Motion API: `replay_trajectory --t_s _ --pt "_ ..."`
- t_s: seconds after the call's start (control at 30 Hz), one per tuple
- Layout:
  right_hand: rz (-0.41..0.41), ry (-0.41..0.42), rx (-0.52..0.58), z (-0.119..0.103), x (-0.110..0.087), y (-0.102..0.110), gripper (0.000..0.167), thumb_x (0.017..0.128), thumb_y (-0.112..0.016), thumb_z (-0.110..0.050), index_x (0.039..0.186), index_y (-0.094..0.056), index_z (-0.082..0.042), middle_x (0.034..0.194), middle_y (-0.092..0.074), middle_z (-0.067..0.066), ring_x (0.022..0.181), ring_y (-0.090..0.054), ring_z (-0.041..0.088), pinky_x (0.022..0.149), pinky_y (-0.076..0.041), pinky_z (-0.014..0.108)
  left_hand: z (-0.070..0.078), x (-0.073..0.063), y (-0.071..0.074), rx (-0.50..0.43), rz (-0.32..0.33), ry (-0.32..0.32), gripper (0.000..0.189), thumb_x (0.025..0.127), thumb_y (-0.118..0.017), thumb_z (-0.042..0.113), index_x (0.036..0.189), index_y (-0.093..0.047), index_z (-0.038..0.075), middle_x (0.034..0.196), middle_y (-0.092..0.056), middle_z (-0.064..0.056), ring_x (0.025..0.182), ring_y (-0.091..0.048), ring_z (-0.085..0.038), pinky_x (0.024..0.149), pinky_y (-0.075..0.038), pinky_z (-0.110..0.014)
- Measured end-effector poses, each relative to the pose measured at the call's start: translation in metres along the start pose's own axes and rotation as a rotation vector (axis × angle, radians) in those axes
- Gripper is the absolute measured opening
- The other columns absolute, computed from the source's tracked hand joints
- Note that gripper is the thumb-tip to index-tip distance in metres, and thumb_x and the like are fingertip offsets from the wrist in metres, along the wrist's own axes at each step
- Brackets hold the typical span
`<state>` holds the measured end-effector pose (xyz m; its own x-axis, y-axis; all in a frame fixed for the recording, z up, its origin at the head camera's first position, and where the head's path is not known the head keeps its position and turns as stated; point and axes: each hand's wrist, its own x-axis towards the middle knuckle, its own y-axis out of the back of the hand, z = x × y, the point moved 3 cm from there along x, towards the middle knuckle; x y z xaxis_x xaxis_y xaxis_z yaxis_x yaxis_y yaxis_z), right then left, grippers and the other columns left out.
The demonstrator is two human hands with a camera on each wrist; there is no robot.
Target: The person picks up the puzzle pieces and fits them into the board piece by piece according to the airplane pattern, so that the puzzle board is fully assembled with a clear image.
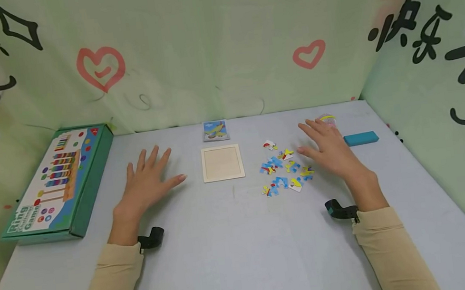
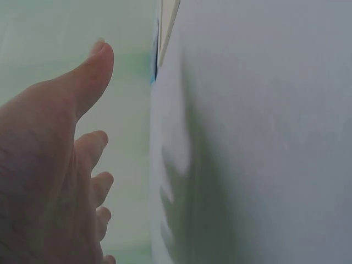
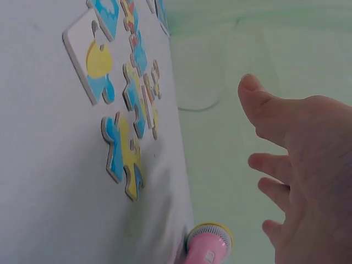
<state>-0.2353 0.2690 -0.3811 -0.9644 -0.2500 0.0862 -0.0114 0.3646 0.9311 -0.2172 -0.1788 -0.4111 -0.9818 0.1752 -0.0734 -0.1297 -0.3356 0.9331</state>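
Note:
My left hand hovers over the left half of the table with fingers spread, holding nothing; its shadow falls on the white surface in the left wrist view. My right hand, also spread and holding nothing, hangs above the table just right of the scattered jigsaw pieces. These are small, blue, yellow, red and white, and lie loose; one white-edged piece shows large in the right wrist view. Between the hands lies a square wooden puzzle tray, with a small picture card of a yellow plane behind it.
A green toy box lies at the table's left edge. Beyond my right hand is a pink brush-like thing, partly hidden by the hand in the head view. A teal block lies right of it. Drawn-on cloth hangs behind the table.

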Motion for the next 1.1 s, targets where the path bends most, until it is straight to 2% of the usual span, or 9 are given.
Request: replay_trajectory --t_s 0.27,0.37,0.53,0.73,0.87,1.1 --pt "-0.096 0.057 0.073 -0.022 0.001 -0.005 0.067 0.095 -0.068 -0.032 0.151 -0.041 -0.008 0.155 -0.038 0.022 0.147 -0.027 0.042 0.118 -0.024 0.064 0.022 0.008 -0.014 0.008 -0.050 -0.060 0.090 0.090 -0.048 0.073 0.161 -0.015 0.028 0.170 -0.004 -0.007 0.156 0.005 -0.038 0.119 0.003 -0.069" --pt "-0.133 0.057 0.098 -0.030 0.000 -0.007 0.062 0.094 -0.069 -0.027 0.148 -0.046 -0.007 0.151 -0.044 0.019 0.143 -0.034 0.040 0.116 -0.029 0.061 0.031 0.011 -0.019 -0.003 -0.059 -0.079 0.089 0.091 -0.050 0.071 0.161 -0.017 0.028 0.170 -0.005 -0.006 0.156 0.004 -0.038 0.120 0.003 -0.069" --pt "-0.191 0.067 0.140 -0.042 -0.002 -0.009 0.052 0.092 -0.071 -0.019 0.139 -0.055 -0.004 0.136 -0.057 0.016 0.133 -0.046 0.036 0.111 -0.039 0.056 0.043 0.016 -0.023 -0.003 -0.079 -0.107 0.089 0.090 -0.052 0.070 0.161 -0.017 0.029 0.170 -0.008 -0.006 0.156 0.001 -0.038 0.120 -0.001 -0.069" --pt "-0.234 0.094 0.141 -0.056 -0.003 -0.016 0.037 0.088 -0.072 -0.010 0.123 -0.067 -0.001 0.119 -0.065 0.014 0.115 -0.057 0.032 0.100 -0.049 0.050 0.050 0.020 -0.027 -0.020 -0.109 -0.129 0.089 0.090 -0.052 0.070 0.160 -0.018 0.028 0.169 -0.010 -0.005 0.156 -0.003 -0.038 0.121 -0.004 -0.067" --pt "-0.277 0.097 0.138 -0.063 -0.003 -0.024 0.031 0.086 -0.073 -0.007 0.116 -0.070 -0.001 0.109 -0.067 0.012 0.103 -0.059 0.028 0.093 -0.052 0.044 0.053 0.019 -0.028 -0.022 -0.116 -0.143 0.088 0.090 -0.052 0.070 0.160 -0.020 0.027 0.169 -0.013 -0.005 0.156 -0.005 -0.038 0.122 -0.005 -0.066" --pt "-0.340 0.081 0.098 -0.068 -0.004 -0.037 0.030 0.081 -0.079 -0.008 0.109 -0.071 -0.002 0.100 -0.067 0.006 0.094 -0.056 0.021 0.085 -0.049 0.036 0.055 0.022 -0.032 -0.019 -0.136 -0.163 0.083 0.094 -0.051 0.065 0.160 -0.023 0.024 0.168 -0.018 -0.002 0.156 -0.006 -0.037 0.122 -0.005 -0.066"
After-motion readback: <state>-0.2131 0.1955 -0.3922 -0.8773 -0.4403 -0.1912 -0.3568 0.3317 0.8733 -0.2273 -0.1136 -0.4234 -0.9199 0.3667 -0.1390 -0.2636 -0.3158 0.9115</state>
